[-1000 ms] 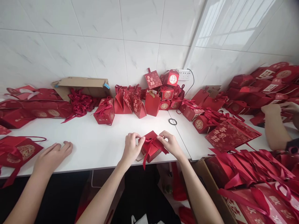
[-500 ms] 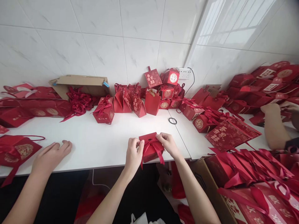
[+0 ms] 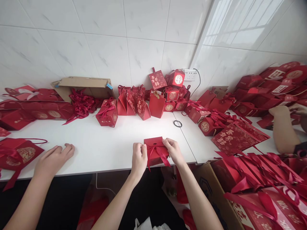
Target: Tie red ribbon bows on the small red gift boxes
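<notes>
The left hand (image 3: 139,161) is closed in a pinch on the left side of the red ribbon (image 3: 158,149), and its fingers hide the bit they hold. The little red box (image 3: 153,140) sits between the two hands, at the front edge of the worktop (image 3: 100,153), with the bow on top. The right hand (image 3: 173,151) is closed too, pinching the ribbon by the box's far right corner. To do this well, I think both hands should pull gently and the same amount, so the loops match and the knot stays in the middle. A hard tug could bend the thin card or undo the bow, and the box is so near the edge that it could tip off. Now the room: well left of the hands, another person's hand (image 3: 54,159) lies on the white top. Past the left hand, farther back, a heap of ribbon (image 3: 82,103) spills from an open cardboard box (image 3: 85,82). Straight ahead, red bags (image 3: 157,105) stand by a shiny tiled wall (image 3: 103,54). Beyond the right hand is a black ring (image 3: 177,123), and to its right a big carton (image 3: 216,188) is full of red boxes with bows.
</notes>
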The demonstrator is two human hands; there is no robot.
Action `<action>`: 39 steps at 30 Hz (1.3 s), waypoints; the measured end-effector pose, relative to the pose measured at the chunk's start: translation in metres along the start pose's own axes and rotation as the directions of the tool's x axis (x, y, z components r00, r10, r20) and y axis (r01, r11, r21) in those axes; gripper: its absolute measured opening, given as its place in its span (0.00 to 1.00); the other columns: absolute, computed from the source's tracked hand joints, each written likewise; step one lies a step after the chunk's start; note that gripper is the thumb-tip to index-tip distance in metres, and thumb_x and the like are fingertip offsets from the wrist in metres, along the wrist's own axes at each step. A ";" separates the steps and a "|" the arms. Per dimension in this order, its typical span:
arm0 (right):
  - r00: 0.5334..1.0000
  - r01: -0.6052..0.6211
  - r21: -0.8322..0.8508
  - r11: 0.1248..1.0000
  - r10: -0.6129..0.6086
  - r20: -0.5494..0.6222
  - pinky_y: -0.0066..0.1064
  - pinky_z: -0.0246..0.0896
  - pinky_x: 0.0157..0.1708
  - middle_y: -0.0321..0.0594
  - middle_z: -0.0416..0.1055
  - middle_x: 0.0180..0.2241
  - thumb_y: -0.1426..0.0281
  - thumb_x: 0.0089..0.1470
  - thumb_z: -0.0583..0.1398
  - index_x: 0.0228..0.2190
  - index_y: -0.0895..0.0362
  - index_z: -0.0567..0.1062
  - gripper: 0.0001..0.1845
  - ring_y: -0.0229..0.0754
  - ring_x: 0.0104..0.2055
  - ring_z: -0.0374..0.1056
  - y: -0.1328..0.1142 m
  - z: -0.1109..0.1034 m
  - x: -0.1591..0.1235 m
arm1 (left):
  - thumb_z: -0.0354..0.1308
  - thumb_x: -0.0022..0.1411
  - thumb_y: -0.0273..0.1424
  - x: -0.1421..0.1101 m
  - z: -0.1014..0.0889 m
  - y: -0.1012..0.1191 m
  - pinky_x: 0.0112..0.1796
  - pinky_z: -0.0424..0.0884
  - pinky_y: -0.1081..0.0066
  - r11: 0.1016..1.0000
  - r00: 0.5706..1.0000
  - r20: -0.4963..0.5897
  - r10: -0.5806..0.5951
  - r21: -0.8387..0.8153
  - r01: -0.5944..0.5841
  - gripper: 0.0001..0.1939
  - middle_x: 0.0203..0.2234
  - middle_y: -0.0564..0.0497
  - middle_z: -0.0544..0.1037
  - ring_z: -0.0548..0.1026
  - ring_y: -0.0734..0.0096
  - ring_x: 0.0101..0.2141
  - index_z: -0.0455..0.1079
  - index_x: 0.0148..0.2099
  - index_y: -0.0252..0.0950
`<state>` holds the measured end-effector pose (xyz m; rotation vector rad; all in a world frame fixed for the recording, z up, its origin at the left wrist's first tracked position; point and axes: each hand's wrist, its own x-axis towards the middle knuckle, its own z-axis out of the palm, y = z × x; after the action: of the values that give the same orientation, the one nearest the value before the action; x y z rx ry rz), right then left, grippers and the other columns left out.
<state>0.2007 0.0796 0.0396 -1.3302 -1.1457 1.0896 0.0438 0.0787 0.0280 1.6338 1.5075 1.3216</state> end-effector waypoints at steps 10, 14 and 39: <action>0.775 0.464 -0.596 0.655 -0.626 -0.086 0.36 0.63 0.34 0.42 0.66 0.31 0.60 0.55 0.58 0.33 0.56 0.68 0.12 0.43 0.35 0.64 -0.026 -0.006 -0.037 | 0.49 0.59 0.40 0.009 -0.013 0.004 0.31 0.67 0.72 0.985 0.984 0.173 -0.050 -0.154 0.078 0.15 0.25 0.54 0.63 0.66 0.72 0.28 0.56 0.25 0.38; 0.581 0.782 -0.542 0.308 -0.676 0.453 0.43 0.60 0.47 0.49 0.67 0.45 0.64 0.56 0.60 0.46 0.56 0.67 0.17 0.49 0.50 0.62 -0.028 0.018 -0.058 | 0.51 0.58 0.42 0.013 -0.015 0.006 0.30 0.67 0.72 0.977 0.968 0.236 -0.085 -0.171 0.128 0.16 0.24 0.55 0.63 0.66 0.74 0.26 0.57 0.24 0.38; 0.545 0.731 -0.587 0.350 -0.816 0.192 0.36 0.58 0.36 0.39 0.70 0.31 0.78 0.56 0.55 0.34 0.56 0.72 0.08 0.41 0.35 0.63 0.005 0.046 -0.052 | 0.47 0.63 0.33 0.046 -0.022 0.011 0.47 0.67 0.64 0.952 0.872 0.398 0.284 -0.008 -0.306 0.08 0.37 0.49 0.72 0.71 0.68 0.43 0.67 0.37 0.38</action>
<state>0.1488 0.0340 0.0325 -1.0252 -1.8511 -0.1466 0.0232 0.1147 0.0590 2.0841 1.0905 1.0133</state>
